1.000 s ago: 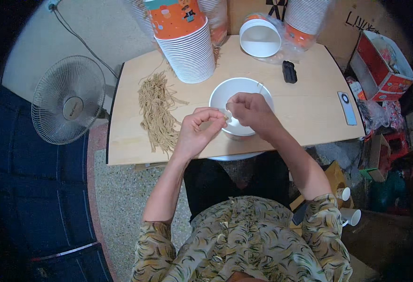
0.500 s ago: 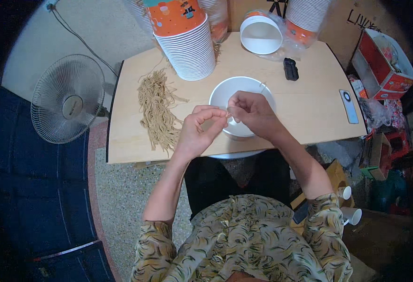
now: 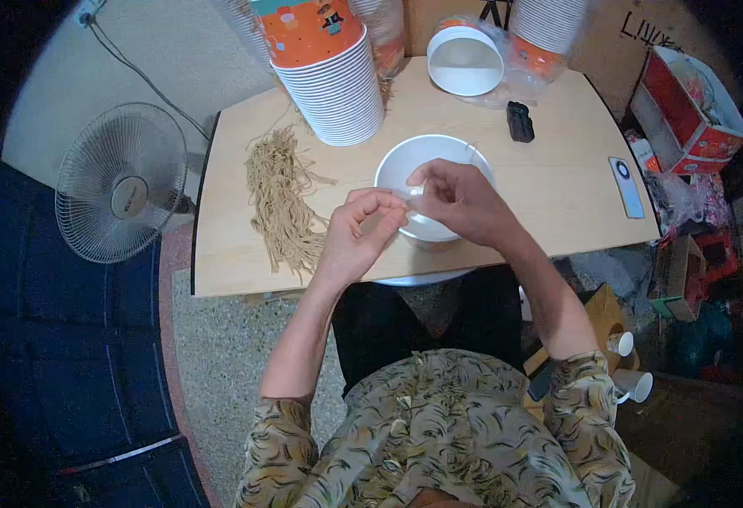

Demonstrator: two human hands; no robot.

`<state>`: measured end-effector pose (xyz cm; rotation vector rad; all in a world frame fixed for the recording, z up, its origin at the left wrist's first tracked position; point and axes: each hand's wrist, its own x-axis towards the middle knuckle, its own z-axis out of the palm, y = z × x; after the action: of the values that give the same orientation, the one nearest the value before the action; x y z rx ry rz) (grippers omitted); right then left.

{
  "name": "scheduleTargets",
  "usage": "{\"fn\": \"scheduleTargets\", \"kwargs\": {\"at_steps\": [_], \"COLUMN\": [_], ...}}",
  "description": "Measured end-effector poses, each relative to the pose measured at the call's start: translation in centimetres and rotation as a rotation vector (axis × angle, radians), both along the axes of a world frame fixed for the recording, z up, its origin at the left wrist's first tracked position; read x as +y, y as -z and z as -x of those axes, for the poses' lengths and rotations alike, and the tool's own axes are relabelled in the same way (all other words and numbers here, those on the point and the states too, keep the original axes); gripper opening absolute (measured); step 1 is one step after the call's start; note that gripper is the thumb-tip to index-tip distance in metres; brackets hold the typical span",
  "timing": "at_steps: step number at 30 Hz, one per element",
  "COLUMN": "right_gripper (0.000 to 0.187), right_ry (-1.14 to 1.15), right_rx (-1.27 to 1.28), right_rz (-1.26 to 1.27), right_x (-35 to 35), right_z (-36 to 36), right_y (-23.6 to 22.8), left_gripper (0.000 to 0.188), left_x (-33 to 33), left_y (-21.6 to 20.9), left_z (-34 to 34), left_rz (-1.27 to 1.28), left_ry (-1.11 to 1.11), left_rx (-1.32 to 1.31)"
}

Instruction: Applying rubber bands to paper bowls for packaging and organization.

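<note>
Over the white paper bucket (image 3: 432, 146) near the table's front edge, my two hands face each other with their fingertips close together. The thumb and forefinger of my left hand (image 3: 356, 233) are pinched at the tips. Curled fingers and a bent thumb form a loose pinch in my right hand (image 3: 466, 203). Something small, pale and see-through shows between the fingertips, too small to name. To the left of the bucket lies a heap of tan cords (image 3: 285, 203), many thin strands in a loose bundle.
A tall stack of orange and white paper buckets (image 3: 333, 97) stands behind the cords. Another bucket (image 3: 466, 63) lies on its side at the back. A black clip-like object (image 3: 520, 123) and a phone (image 3: 626, 188) rest on the right. A fan (image 3: 126, 190) stands left of the table.
The fingertips of my right hand have moved slightly up and away from my left hand's, opening a small gap. My left hand stays nearly still.
</note>
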<state>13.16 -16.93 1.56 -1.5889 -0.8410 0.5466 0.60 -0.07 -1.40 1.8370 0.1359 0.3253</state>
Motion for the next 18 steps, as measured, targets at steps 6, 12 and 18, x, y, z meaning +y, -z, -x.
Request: {"fn": "scheduleTargets", "kwargs": {"at_steps": [6, 12, 18], "right_gripper": [0.015, 0.010, 0.010], "right_ry": [-0.075, -0.022, 0.010], "right_rx": [-0.113, 0.069, 0.076], "right_rz": [0.066, -0.027, -0.057], "right_x": [-0.8, -0.7, -0.4], "right_z": [-0.9, -0.6, -0.7], "right_y": [0.6, 1.6, 2.1], "left_gripper": [0.014, 0.014, 0.011], "left_x": [-0.2, -0.7, -0.9], "left_y": [-0.8, -1.7, -1.9], "left_z": [-0.1, -0.1, -0.2], "left_rz": [-0.066, -0.058, -0.085], "left_ry": [0.011, 0.022, -0.014], "left_rx": [-0.019, -0.034, -0.055]}}
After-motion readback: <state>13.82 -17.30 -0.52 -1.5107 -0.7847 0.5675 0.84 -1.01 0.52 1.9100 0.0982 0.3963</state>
